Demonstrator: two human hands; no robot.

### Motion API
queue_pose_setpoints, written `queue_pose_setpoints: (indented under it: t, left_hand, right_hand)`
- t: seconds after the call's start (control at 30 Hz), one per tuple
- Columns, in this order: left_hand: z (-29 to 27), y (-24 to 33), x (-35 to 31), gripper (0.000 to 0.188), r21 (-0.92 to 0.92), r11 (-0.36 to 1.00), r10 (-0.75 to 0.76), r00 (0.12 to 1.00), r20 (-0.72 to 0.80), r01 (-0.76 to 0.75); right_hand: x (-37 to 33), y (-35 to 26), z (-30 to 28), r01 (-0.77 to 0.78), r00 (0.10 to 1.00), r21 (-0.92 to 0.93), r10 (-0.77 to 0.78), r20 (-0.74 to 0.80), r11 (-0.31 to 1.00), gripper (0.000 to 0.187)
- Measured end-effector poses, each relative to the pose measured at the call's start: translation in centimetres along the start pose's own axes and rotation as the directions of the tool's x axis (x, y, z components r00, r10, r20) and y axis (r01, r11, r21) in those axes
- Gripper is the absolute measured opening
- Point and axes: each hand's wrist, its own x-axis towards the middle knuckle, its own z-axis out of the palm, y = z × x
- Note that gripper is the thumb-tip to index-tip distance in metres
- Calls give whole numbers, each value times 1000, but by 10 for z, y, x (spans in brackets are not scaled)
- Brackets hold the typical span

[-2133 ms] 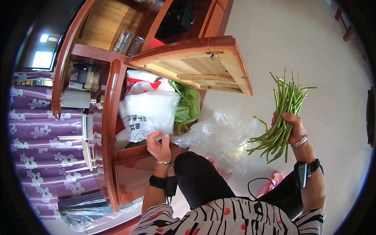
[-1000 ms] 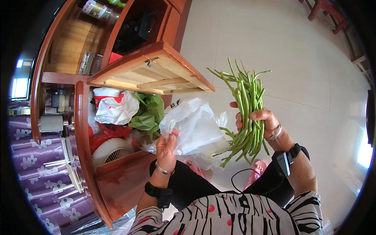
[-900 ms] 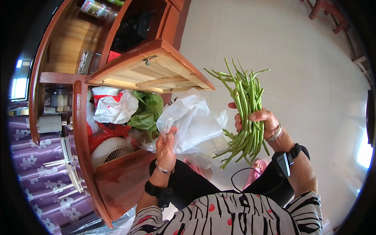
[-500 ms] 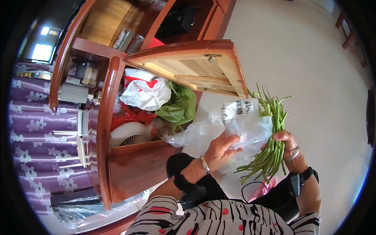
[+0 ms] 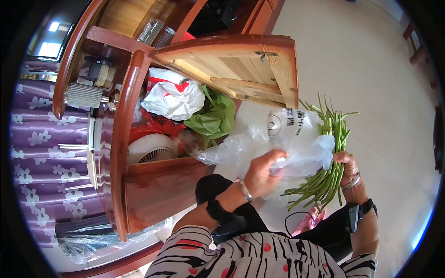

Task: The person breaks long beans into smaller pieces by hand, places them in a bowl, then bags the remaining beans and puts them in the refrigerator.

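My right hand (image 5: 347, 169) is closed round a bunch of long, thin green beans (image 5: 327, 171), its thumb across the front of the stalks. The stalk ends fan out above and below the grip. A translucent white plastic bag (image 5: 296, 143) with black print lies against the left side of the bunch. Its edge reaches up to my right thumb. My left hand (image 5: 263, 173) pinches the near side of this bag between thumb and fingers; the fingertips are partly hidden. More thin clear plastic (image 5: 232, 150) trails left from the bag toward the open cabinet.
A wooden cabinet door (image 5: 241, 69) stands open just beyond the bag. Inside the cabinet are a white bag (image 5: 174, 102), a green bag (image 5: 213, 116), a red bag (image 5: 162, 127) and a white fan-like appliance (image 5: 153, 149). A pink shoe (image 5: 309, 220) shows below the beans.
Both hands have shifted slightly right with the bag and the beans. The bag has spread a little wider. Neither hand has let go.
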Motion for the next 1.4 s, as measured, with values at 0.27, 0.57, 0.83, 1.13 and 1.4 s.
queue_pose_setpoints:
  t: [0.27,0.57,0.83,1.13,1.4]
  left_hand:
    - [-135,-6,-32,32,624,697,95,817,-569,354]
    - [-293,-142,27,36,291,681,148,263,-953,672]
    - [-386,-237,52,37,175,361,-126,234,-964,916]
    - [-408,-299,7,38,224,225,-372,296,-880,948]
    - [-423,-257,-29,39,570,414,-186,679,-710,710]
  right_hand:
    - [2,-15,12,99,994,30,-100,45,995,63]
    - [6,-15,15,114,992,47,-117,47,992,58]
    - [-1,-21,0,243,969,50,-245,24,969,58]
    - [4,-16,1,214,977,65,-212,-34,975,58]
    - [3,-19,1,244,969,95,-246,8,965,56]
